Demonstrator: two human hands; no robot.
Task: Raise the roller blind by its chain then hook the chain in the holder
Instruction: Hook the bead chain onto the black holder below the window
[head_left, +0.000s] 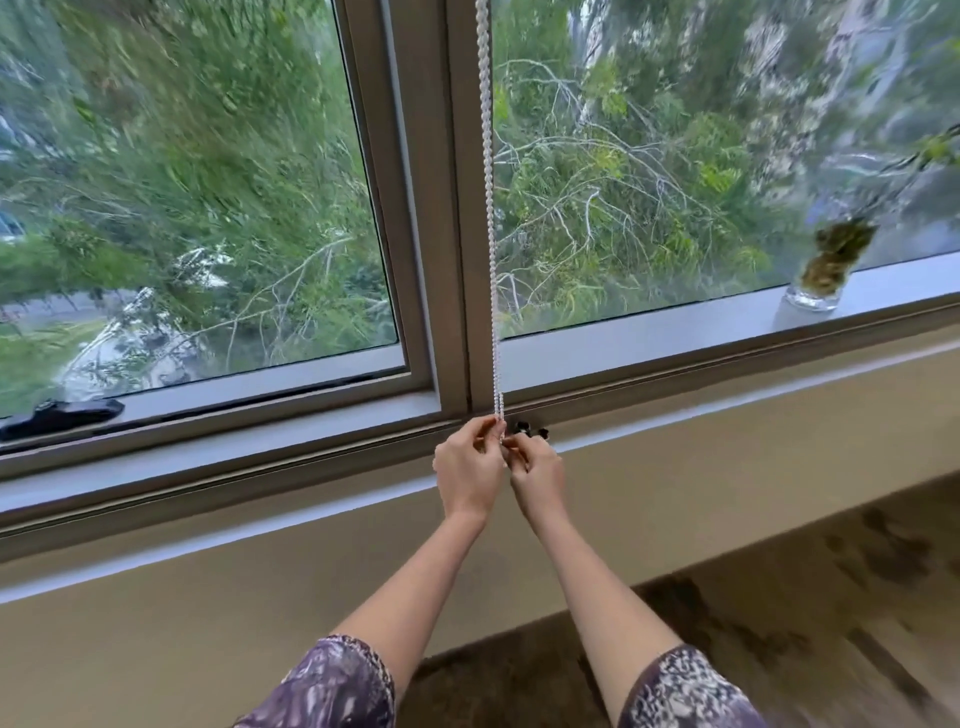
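A white bead chain (488, 208) hangs straight down along the brown centre post of the window, from the top edge of the view to the sill. My left hand (467, 467) pinches the chain's lower end from the left. Touching it from the right, my right hand (537, 473) closes its fingers on the same low part of the chain. A small dark fitting (524, 428), maybe the chain holder, sits on the frame just right of my fingertips. The roller blind itself is out of view.
A glass jar (823, 270) with plant cuttings stands on the sill at the right. A black window handle (62, 415) lies at the lower left of the frame. Below the window runs a beige wall (260, 597), with brown carpet (779, 623) lower right.
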